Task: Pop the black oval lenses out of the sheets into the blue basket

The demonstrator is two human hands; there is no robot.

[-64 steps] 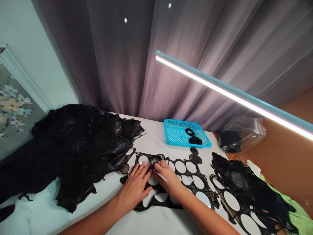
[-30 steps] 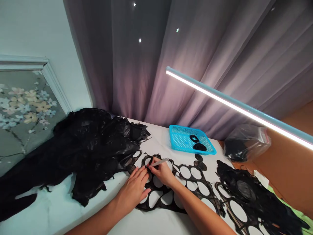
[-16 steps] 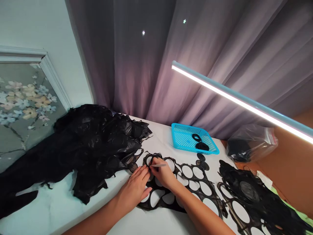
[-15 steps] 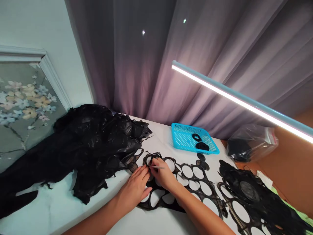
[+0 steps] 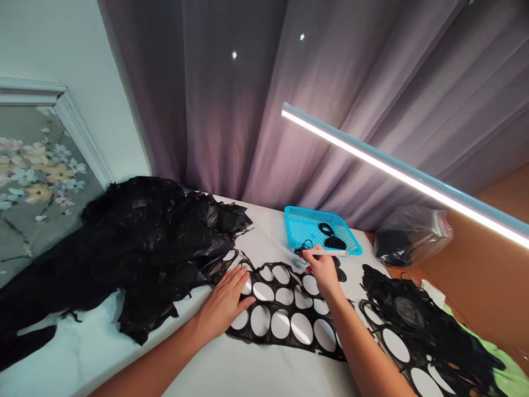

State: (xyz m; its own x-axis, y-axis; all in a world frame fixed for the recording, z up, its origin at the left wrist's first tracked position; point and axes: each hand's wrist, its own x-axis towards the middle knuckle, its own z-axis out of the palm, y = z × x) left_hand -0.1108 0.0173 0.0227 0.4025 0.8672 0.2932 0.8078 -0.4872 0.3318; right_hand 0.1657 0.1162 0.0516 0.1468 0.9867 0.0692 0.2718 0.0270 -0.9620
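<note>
My left hand (image 5: 225,298) lies flat with its fingers stretched on the left end of a thin black sheet (image 5: 285,343) full of round cut-outs. White tabletop shows through the holes. My right hand (image 5: 322,271) is closed around a slim white pen-like tool (image 5: 330,253), which points to the right. At its fingertips hangs a small tangle of black strands (image 5: 303,248), just in front of the blue basket (image 5: 297,229). Black rings (image 5: 334,242) lie inside the basket. Some dark discs (image 5: 341,274) rest on the table beside my right hand, partly hidden by it.
A big heap of black sheet material (image 5: 149,237) covers the left side. More cut-out black scraps (image 5: 430,320) are piled at the right, by a clear plastic bag (image 5: 413,234). A lit tube lamp (image 5: 392,171) slants above the table (image 5: 264,375), before a grey curtain (image 5: 231,127).
My right hand has moved from beside my left hand to the right and away, up to the basket, carrying the tool and black strands. My left hand stays on the sheet.
</note>
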